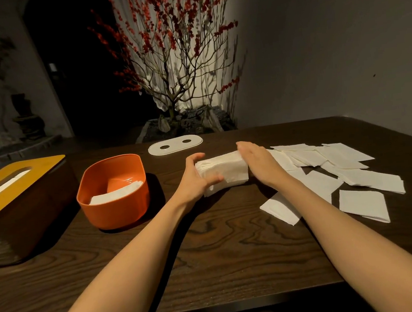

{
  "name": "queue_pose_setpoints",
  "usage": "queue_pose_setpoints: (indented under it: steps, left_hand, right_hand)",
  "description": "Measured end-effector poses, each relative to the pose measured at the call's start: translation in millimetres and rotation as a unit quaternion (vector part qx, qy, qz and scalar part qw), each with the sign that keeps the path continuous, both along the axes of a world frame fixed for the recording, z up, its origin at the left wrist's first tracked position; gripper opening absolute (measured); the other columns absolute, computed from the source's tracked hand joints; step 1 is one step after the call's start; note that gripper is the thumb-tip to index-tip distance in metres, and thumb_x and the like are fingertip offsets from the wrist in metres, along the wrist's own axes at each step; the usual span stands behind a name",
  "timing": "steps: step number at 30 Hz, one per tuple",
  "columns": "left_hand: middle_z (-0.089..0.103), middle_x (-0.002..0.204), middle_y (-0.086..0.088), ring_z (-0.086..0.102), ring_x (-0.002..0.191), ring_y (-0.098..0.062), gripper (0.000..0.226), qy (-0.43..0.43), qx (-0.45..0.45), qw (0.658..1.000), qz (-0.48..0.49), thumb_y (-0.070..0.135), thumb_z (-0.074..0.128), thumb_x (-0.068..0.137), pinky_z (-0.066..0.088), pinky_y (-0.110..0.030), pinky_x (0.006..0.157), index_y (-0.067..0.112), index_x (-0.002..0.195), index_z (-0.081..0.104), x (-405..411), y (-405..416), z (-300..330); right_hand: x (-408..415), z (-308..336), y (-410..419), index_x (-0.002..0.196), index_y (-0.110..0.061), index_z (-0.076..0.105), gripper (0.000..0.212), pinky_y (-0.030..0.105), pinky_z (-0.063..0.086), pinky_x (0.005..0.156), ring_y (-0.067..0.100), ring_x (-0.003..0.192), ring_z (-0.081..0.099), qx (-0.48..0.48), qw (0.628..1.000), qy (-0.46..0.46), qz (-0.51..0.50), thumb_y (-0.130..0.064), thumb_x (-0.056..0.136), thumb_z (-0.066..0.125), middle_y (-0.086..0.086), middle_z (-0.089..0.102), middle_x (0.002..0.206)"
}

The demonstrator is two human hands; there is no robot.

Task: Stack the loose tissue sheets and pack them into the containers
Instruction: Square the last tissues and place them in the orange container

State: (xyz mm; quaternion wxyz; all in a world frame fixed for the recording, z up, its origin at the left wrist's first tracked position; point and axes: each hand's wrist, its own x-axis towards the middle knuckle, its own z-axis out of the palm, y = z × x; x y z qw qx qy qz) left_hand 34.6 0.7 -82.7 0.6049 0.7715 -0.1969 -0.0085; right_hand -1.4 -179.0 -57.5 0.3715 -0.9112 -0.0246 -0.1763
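A thick stack of white tissue sheets (227, 170) stands on edge in the middle of the dark wooden table (209, 251). My left hand (194, 179) grips its left end, thumb across the front and fingers over the far side. My right hand (257, 162) lies flat against its right end with the fingers straight. Several loose tissue sheets (347, 175) are scattered to the right. An open orange container (114, 193) left of the stack holds some tissues (118, 193) on its bottom.
A brown tissue box with a yellow slotted lid (13, 182) stands at the far left. A white oval lid with two holes (175, 145) lies at the table's back. Behind it is a planter with a red-blossomed tree (178, 58). The table's near edge runs below my forearms.
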Motion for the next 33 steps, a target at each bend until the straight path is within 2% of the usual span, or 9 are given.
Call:
queue_pose_setpoints:
  steps: [2,5,10,14,20,24,26,29,33]
  left_hand:
    - [0.040,0.129,-0.003,0.047,0.113,-0.015,0.079,-0.006,0.004,1.000,0.003,0.012,0.079,0.077,0.042,-0.017,0.084,0.018,0.138,0.027,0,0,0]
    - [0.040,0.125,0.001,0.048,0.108,-0.010,0.080,-0.009,0.013,1.000,0.002,0.013,0.079,0.078,0.042,-0.015,0.083,0.017,0.138,0.026,-1,0,1]
    - [0.037,0.127,0.001,0.041,0.115,-0.013,0.083,-0.009,0.015,1.000,0.013,0.016,0.079,0.078,0.036,-0.022,0.093,0.016,0.141,0.024,-3,-2,1]
    - [0.040,0.128,-0.003,0.044,0.120,-0.020,0.077,-0.004,0.006,0.999,0.035,0.013,0.077,0.079,0.041,-0.032,0.099,0.017,0.138,0.027,-2,-2,0]
    - [0.039,0.135,-0.010,0.043,0.127,-0.027,0.075,0.010,0.018,0.999,0.025,0.008,0.076,0.079,0.039,-0.044,0.108,0.018,0.135,0.026,5,1,-1]
    - [0.040,0.136,-0.013,0.046,0.124,-0.027,0.090,0.065,0.025,0.997,0.017,0.005,0.077,0.077,0.042,-0.041,0.106,0.012,0.143,0.015,8,3,2]
    - [0.042,0.135,-0.012,0.047,0.122,-0.027,0.094,0.099,0.014,0.994,0.033,0.004,0.076,0.078,0.043,-0.041,0.105,0.012,0.145,0.011,10,3,2]
    - [0.040,0.140,-0.014,0.046,0.125,-0.029,0.102,0.131,-0.006,0.991,0.007,0.002,0.075,0.077,0.040,-0.042,0.108,0.013,0.148,0.002,11,-1,0]
    - [0.038,0.141,-0.012,0.045,0.127,-0.028,0.105,0.129,-0.030,0.991,-0.025,-0.002,0.073,0.077,0.039,-0.038,0.109,0.019,0.150,0.000,6,-4,1]
  right_hand:
    - [4,2,-1,0.146,-0.019,0.036,0.048,0.035,0.028,0.110,0.019,0.137,0.035,0.113,0.993,0.026,0.014,-0.040,0.104,0.025,0.002,0.039,0.150]
    - [9,-3,-2,0.147,-0.029,0.034,0.062,0.043,0.021,0.118,0.019,0.140,0.031,0.231,0.963,0.123,0.065,-0.062,0.095,0.031,-0.003,0.033,0.154]
    - [9,-9,4,0.150,-0.039,0.021,0.093,0.046,0.015,0.120,0.017,0.145,0.020,0.279,0.928,0.169,0.179,-0.081,0.072,0.049,-0.008,0.019,0.159]
    - [6,-5,-3,0.150,-0.040,0.009,0.091,0.043,0.019,0.118,0.023,0.144,0.021,0.247,0.938,0.145,0.193,-0.055,0.077,0.063,-0.001,0.019,0.158]
    - [4,-9,-16,0.152,-0.030,0.000,0.104,0.035,0.032,0.110,0.023,0.139,0.032,0.101,0.973,0.139,0.156,-0.019,0.081,0.075,0.005,0.024,0.156]
    - [7,-12,-16,0.151,-0.025,0.018,0.089,0.028,0.047,0.093,0.013,0.113,0.048,0.131,0.977,0.122,0.118,-0.020,0.082,0.074,0.005,0.042,0.146]
    - [10,-12,-14,0.145,-0.024,0.027,0.083,0.024,0.049,0.088,0.011,0.112,0.049,0.143,0.974,0.129,0.122,-0.025,0.079,0.077,0.004,0.045,0.141]
    - [16,-15,-11,0.142,-0.025,0.030,0.095,0.026,0.044,0.099,0.013,0.123,0.046,0.098,0.970,0.156,0.157,-0.049,0.066,0.082,-0.005,0.043,0.139]
    - [15,-12,-6,0.142,-0.024,0.029,0.084,0.027,0.038,0.104,0.011,0.124,0.041,0.107,0.967,0.154,0.172,-0.036,0.076,0.078,-0.010,0.038,0.135]
